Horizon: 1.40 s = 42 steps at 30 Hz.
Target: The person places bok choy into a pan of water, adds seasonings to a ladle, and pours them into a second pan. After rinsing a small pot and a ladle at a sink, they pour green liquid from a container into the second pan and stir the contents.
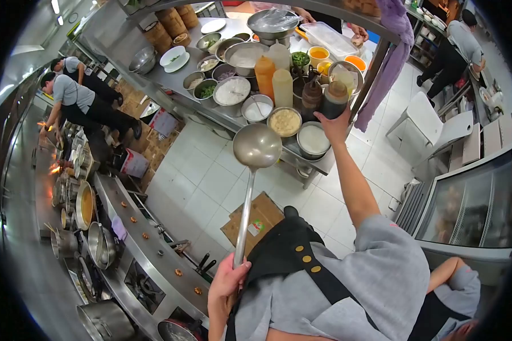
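Observation:
A long metal ladle (257,146) rises upright from my left hand (228,282), whose fingers wrap round its handle. The ladle's bowl is in front of the steel prep table's edge. My right hand (334,122) reaches to the table's right end and grips a dark sauce bottle (335,101). Another dark bottle (311,98) stands just left of it. Below them are a bowl of chopped yellowish food (284,122) and a bowl of white stuff (313,139). An orange bottle (264,75) and a pale yellow bottle (283,87) stand further left.
Stoves with pans (101,244) line the left side, where two people (77,91) stand. A cardboard sheet (254,219) lies on the floor. At the right are a white chair (432,122), a glass-door fridge (466,204) and another person (458,51). Someone is close at lower right (452,290).

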Each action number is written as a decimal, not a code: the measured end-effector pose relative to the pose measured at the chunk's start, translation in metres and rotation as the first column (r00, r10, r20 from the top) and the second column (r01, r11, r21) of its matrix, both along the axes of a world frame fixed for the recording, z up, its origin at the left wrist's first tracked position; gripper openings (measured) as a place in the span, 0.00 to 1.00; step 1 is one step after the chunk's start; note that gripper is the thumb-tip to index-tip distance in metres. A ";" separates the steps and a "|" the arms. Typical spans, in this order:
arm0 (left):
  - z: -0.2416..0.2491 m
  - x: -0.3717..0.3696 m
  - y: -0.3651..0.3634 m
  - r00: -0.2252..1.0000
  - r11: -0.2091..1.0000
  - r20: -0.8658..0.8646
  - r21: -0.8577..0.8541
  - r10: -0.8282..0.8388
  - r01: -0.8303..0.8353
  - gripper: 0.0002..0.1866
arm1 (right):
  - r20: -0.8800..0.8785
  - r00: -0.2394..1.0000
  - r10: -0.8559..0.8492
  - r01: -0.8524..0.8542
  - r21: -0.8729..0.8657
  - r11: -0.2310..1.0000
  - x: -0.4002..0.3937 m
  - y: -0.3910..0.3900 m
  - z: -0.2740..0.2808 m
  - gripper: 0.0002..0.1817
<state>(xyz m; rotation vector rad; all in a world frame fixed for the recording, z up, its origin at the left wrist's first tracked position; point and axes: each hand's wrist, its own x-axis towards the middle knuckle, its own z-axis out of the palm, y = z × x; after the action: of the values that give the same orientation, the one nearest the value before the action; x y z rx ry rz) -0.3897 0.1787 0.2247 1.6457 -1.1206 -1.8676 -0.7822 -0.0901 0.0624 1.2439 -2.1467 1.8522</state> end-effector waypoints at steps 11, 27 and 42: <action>0.027 -0.048 -0.089 0.968 0.956 -0.060 0.155 -0.244 0.250 0.09 | -0.029 0.992 0.125 -0.127 -0.105 0.986 -0.038 0.017 0.036 0.47; 0.010 -0.024 -0.166 0.696 0.704 -0.230 0.060 -0.680 0.707 0.09 | -0.115 0.790 0.603 -0.036 0.972 0.234 -0.025 0.131 0.182 0.42; 0.029 -0.021 -0.185 0.657 0.669 -0.336 0.097 -0.674 0.736 0.09 | -0.202 0.868 0.453 -0.101 0.822 0.560 -0.024 0.180 0.175 0.44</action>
<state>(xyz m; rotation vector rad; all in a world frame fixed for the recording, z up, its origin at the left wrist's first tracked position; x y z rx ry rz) -0.4110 -0.0065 0.2535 1.0239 -1.6309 -2.7029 -0.8061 0.0895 0.2374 1.9918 -2.6841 0.4499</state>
